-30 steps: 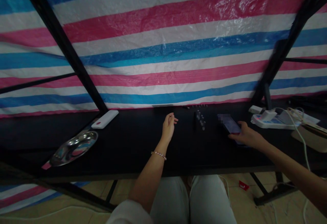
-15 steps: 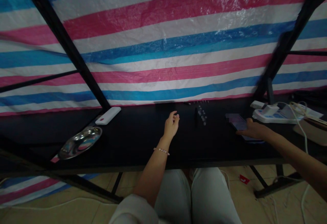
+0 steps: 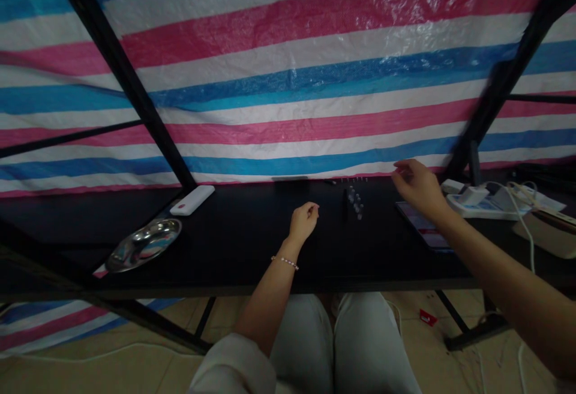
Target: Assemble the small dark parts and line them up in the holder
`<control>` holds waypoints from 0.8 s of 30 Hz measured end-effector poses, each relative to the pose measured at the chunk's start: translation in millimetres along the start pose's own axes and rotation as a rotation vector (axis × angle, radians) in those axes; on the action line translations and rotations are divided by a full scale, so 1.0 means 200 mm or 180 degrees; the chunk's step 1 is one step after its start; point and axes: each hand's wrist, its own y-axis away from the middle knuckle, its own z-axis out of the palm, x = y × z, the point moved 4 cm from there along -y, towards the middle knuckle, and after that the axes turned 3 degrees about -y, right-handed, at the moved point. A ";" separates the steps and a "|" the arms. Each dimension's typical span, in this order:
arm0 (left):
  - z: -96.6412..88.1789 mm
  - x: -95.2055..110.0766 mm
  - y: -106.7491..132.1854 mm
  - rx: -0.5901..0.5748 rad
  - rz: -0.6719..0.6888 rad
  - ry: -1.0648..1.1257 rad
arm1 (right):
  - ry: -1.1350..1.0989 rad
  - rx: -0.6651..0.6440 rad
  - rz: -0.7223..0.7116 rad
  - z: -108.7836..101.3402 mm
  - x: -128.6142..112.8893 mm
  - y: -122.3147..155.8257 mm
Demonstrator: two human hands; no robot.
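Observation:
My left hand (image 3: pixel 305 220), a beaded bracelet (image 3: pixel 285 261) on its wrist, is over the black tabletop (image 3: pixel 252 232) with its fingers curled together. Whatever may be inside them is hidden. To its right, a row of several small clear pieces (image 3: pixel 355 202) sits beside a slim dark object (image 3: pixel 345 204). My right hand (image 3: pixel 418 187) is raised above the far end of a phone (image 3: pixel 425 226) lying on the table. Its fingers are bent but apart from the thumb, and nothing shows between them.
A shiny metal dish (image 3: pixel 146 244) and a white oblong device (image 3: pixel 192 200) are at left. At right are a power strip (image 3: pixel 488 205) with plugs and cables, and a beige item (image 3: pixel 546 232). Tiny pieces (image 3: pixel 353 179) line the back edge near the striped sheet (image 3: pixel 288 106).
My right hand has lifted off the phone and moved up and away from me, uncovering more of its screen. My left hand's fingers have curled closer together; that arm has barely moved.

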 end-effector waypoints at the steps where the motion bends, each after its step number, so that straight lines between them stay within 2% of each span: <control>1: 0.00 0.00 0.00 -0.0051 -0.0017 -0.0006 | -0.0214 0.0204 -0.0018 0.02 -0.05 0.00; 5: 0.01 0.00 0.01 -0.0152 -0.0007 -0.0081 | -0.0814 0.1056 0.0036 0.14 -0.13 0.07; 7: 0.01 0.01 0.01 -0.0148 -0.0002 -0.0116 | -0.0965 0.1385 0.0153 0.23 -0.11 0.14; 9: 0.02 0.01 0.02 -0.0132 0.0022 -0.0101 | -0.1012 0.1475 0.0257 0.33 -0.07 0.20; 13: 0.04 0.06 0.02 -0.0148 0.0189 -0.0047 | -0.0703 0.0933 0.0219 0.46 0.02 0.28; 16: 0.06 0.12 0.01 -0.0308 0.0389 -0.0103 | -0.0372 0.0724 0.0424 0.46 0.05 0.31; 20: 0.11 0.23 0.01 -0.0659 0.0750 -0.0370 | 0.0079 -0.0012 0.0802 0.46 0.03 0.31; 24: 0.16 0.27 0.00 -0.0782 0.0825 -0.0644 | 0.0571 -0.0541 0.1051 0.48 0.01 0.32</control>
